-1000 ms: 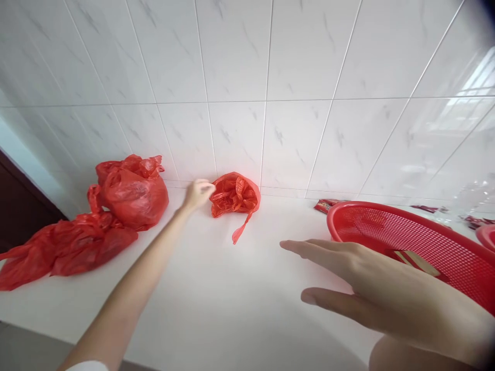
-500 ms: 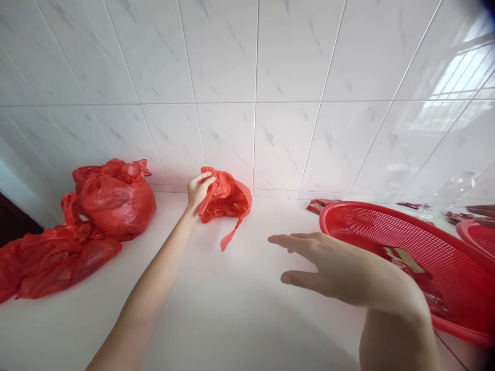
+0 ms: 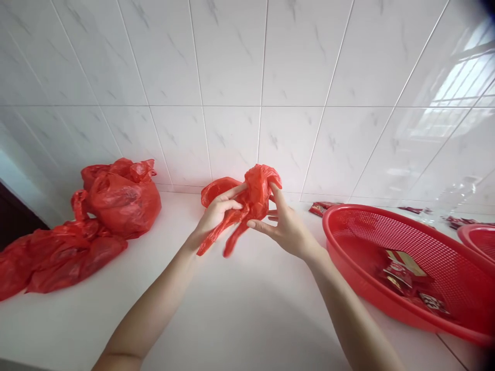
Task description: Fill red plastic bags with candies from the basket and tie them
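Note:
A crumpled red plastic bag [image 3: 258,191] is up off the white counter near the wall, with its handle loops dangling toward me. My left hand [image 3: 217,215] grips it from the left, fingers and thumb closed on the film. On the other side, my right hand [image 3: 288,226] has its index finger hooked over the bag's upper right edge. The right thumb reaches toward a hanging handle, and the other right fingers are partly behind the bag. The bag's inside cannot be seen.
Two filled red plastic bags, a round one [image 3: 126,201] and a flatter one [image 3: 73,257], lie at left. A red plastic basket [image 3: 363,278] with small packets [image 3: 398,273] stands at right. Beside it lies a red packet [image 3: 320,208]. A tiled wall [image 3: 232,139] closes the back.
My right hand has come in from the right, from empty and spread to touching the bag. The bag has shifted right and is bunched between both hands.

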Tool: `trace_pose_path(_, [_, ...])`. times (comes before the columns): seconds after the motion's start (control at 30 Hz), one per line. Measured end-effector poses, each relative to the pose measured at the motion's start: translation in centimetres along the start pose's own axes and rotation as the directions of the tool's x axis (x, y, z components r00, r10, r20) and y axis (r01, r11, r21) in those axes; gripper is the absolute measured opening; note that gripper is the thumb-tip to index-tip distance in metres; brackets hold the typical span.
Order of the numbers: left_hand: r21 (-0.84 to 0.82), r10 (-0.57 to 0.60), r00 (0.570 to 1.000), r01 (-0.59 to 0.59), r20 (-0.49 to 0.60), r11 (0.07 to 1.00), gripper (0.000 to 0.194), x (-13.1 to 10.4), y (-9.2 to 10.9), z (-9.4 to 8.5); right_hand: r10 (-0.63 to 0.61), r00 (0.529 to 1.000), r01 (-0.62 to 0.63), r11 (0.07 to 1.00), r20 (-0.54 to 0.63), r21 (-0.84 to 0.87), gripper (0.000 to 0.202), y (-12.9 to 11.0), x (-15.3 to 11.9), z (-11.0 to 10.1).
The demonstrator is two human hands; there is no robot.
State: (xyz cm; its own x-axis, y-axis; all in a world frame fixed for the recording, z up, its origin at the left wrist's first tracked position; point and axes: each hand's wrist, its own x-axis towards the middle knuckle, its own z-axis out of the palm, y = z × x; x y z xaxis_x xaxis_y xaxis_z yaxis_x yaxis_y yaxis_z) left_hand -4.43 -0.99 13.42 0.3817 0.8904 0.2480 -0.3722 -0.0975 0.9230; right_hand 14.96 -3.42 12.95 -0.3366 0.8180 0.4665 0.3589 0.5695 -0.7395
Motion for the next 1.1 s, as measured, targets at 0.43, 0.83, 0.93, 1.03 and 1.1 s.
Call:
trace_pose_path(0.43, [0.236,0.220,0.912,-0.142,-0.346,0.961,0.062,1.1,0.8,-2.3,0.212,0.962,-0.213,0.977,-0.172,0.013,0.055,1.6,0.3,-5.2])
trace_pose_path(0.83, [0.298,0.235,0.832,-0.089,-0.502,0.950,0.053,1.2,0.7,-2.2,0.261,0.941,-0.314,0.910,-0.214,-0.271,0.043,2.2,-0.1,-6.1])
trace_pose_path(0.93, [0.203,0.173,0.868,-0.085,-0.465,0.975,0.061,1.4,0.0,-1.0,0.243,0.969,-0.248,0.931,-0.053,-0.268,0.065,1.1,0.0,-2.8])
trace_pose_path(1.03, [0.127,0.117,0.891,-0.067,-0.438,0.990,0.071,1.5,-0.5,-0.4,0.196,0.981,-0.175,0.904,0.013,-0.389,0.063,0.5,0.0,0.3])
trace_pose_path(1.1, [0.113,0.101,0.895,-0.057,-0.434,0.992,0.078,1.4,-0.7,-0.4,0.184,0.983,-0.158,0.864,0.009,-0.478,0.046,0.7,0.2,1.5])
